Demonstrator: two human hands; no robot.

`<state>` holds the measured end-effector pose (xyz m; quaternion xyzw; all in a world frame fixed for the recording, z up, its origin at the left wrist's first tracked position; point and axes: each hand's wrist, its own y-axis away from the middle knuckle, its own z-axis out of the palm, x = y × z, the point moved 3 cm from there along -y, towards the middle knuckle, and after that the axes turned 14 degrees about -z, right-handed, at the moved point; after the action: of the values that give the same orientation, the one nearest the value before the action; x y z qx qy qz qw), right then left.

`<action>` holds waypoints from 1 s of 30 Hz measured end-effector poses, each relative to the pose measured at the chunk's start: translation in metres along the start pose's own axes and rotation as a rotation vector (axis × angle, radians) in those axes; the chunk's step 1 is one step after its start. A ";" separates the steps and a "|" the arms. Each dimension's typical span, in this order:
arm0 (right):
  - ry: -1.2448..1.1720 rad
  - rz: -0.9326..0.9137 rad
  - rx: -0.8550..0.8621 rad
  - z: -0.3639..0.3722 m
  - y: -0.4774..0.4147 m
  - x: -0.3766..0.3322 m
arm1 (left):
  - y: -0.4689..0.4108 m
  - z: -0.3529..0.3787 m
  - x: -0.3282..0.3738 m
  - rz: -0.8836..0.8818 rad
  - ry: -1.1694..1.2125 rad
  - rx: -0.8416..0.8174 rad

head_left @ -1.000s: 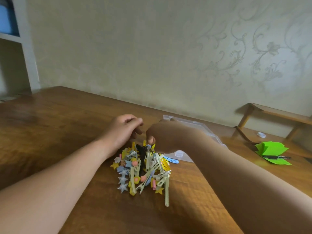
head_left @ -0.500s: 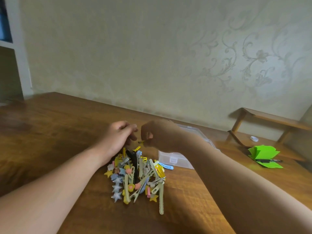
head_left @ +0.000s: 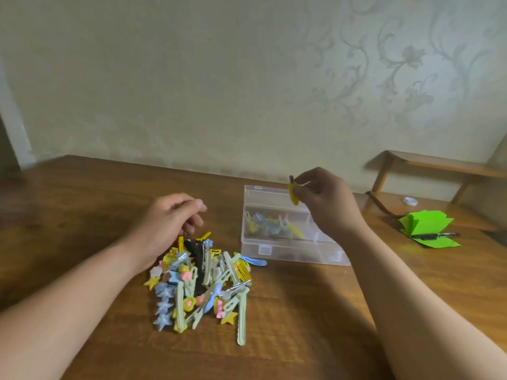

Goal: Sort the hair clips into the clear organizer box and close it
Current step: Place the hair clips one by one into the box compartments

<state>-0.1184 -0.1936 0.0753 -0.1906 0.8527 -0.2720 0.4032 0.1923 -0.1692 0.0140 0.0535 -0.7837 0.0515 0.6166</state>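
A heap of colourful hair clips point(head_left: 201, 286) lies on the wooden table point(head_left: 68, 204) in front of me. The clear organizer box point(head_left: 263, 246) stands open just right of the heap, with several clips in its left compartment. My right hand point(head_left: 325, 204) pinches a yellow hair clip point(head_left: 293, 194) in the air above the box, the clip hanging down. My left hand point(head_left: 167, 223) hovers over the far edge of the heap with loosely curled fingers and holds nothing.
At the right, green folded paper point(head_left: 424, 229) with a pen point(head_left: 436, 235) on it lies on the table. A small white cap point(head_left: 410, 201) sits under a low wooden shelf point(head_left: 439, 165). The wall runs along the table's far edge.
My right hand has lifted a yellow clip out of the heap and carried it right, over the open box. My left hand has stayed by the heap and holds nothing.
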 end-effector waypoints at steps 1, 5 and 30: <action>0.044 0.016 -0.013 -0.001 0.003 0.004 | 0.000 0.000 0.000 0.008 -0.018 0.002; 0.215 0.057 -0.114 -0.001 0.008 0.016 | 0.004 0.000 -0.001 0.021 -0.062 -0.004; 0.376 0.043 -0.341 0.014 0.016 0.009 | 0.005 -0.001 -0.001 0.017 -0.108 -0.007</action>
<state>-0.1142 -0.1903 0.0527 -0.1839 0.9501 -0.1463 0.2053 0.1927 -0.1639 0.0134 0.0470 -0.8165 0.0510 0.5732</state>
